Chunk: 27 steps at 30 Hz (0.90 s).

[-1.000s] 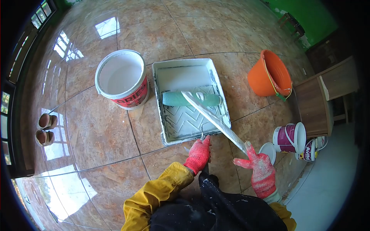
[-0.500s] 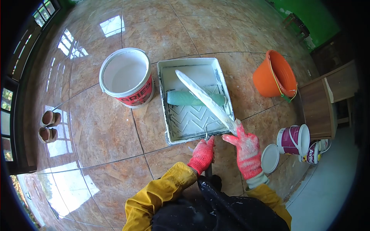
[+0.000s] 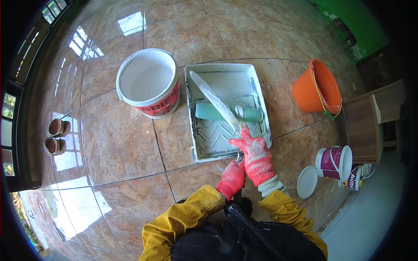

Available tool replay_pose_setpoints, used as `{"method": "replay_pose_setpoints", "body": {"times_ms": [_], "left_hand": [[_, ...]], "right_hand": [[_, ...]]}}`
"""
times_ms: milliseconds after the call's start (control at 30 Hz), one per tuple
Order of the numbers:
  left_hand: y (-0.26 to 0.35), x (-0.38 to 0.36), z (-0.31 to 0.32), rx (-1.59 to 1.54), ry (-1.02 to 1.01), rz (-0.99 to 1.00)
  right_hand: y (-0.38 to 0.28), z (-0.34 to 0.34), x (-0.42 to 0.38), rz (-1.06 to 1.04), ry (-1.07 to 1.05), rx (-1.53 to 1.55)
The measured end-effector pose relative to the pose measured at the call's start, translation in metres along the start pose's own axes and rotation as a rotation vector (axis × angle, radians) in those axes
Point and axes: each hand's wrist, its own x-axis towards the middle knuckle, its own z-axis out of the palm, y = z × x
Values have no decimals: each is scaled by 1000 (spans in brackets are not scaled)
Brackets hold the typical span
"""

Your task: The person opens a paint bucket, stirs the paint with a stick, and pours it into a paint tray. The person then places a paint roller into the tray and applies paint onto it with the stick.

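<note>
A paint tray [image 3: 207, 145] with white paint in its upper part and a zigzag-ribbed slope lies in front of me. The green paint roller [image 3: 209, 112] rests across the slope. My left hand [image 3: 231, 178], in a red knit glove, is closed round the roller's handle at the tray's near edge. In the matching glove, my right hand [image 3: 257, 160] grips the lower end of a long paint-coated stick [image 3: 213, 95]. That stick slants over the roller towards the tray's upper left corner. A white blob of paint shows on the roller, just right of the stick.
A paint bucket [image 3: 163, 106] with a red label stands left of the tray. To the right are a tilted orange bucket [image 3: 305, 91], a white lid [image 3: 307, 182], a purple-labelled pail [image 3: 330, 163] lying over and a wooden cabinet [image 3: 363, 124]. Shoes [image 3: 55, 127] sit far left.
My right hand has moved left and the stick with it, its tip now nearer the tray's upper left corner. A white blob has appeared on the roller. My left hand stays on the handle.
</note>
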Motion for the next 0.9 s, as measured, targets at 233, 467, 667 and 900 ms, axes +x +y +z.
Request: {"method": "replay_pose_setpoints", "body": {"times_ms": [233, 467, 667, 900], "left_hand": [[7, -4, -4, -3, -7, -65], [-51, 37, -2, 474, -120, 504], [-3, 3, 0, -47, 10, -38], [-6, 4, 8, -127, 34, -45]], "right_hand": [[-18, -42, -14, 105, -363, 135], [-16, -81, -58, 16, -425, 51], [-12, -111, -105, 124, -565, 109], [2, -127, -133, 209, -345, 722]]}}
